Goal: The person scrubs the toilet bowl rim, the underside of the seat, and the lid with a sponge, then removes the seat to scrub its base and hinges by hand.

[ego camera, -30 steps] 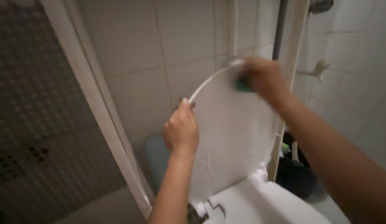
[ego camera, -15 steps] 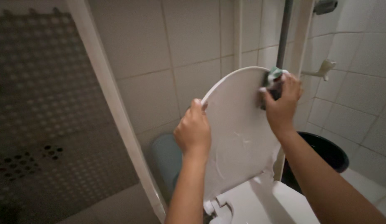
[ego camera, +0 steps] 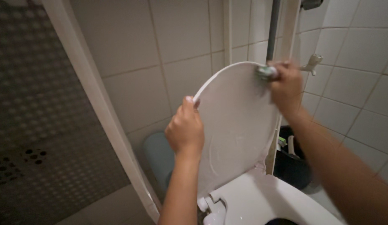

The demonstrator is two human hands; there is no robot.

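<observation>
Head view, left hand: the left hand (ego camera: 185,130) grips the left edge of the raised white toilet lid (ego camera: 235,125), fingers curled round the rim with the thumb up at the edge, steadying it upright
Head view, right hand: the right hand (ego camera: 285,85) is blurred; it is closed around a small green and white sponge (ego camera: 265,72) and presses it against the lid's upper right edge
Head view, sponge: only a small part shows past the fingers, touching the lid near its top; its exact shape cannot be told through the blur
Head view, toilet lid: stands nearly upright, its inner face turned to the camera, with faint streaks of wet foam on the lower half; its hinge meets the white toilet seat (ego camera: 260,200) below
Head view, behind the lid: a pale blue-grey cistern (ego camera: 158,156) sits low against the tiled wall (ego camera: 135,50), partly hidden by the left forearm
Head view, left side: a white door frame (ego camera: 98,112) runs slantwise down the picture, with a dark perforated panel (ego camera: 31,125) beyond it
Head view, right side: a dark vertical pipe (ego camera: 272,29) rises behind the lid, a white wall hook (ego camera: 311,63) is fixed to the tiles near the right hand, and a black bin (ego camera: 292,162) stands on the floor beside the toilet, below the right forearm
</observation>
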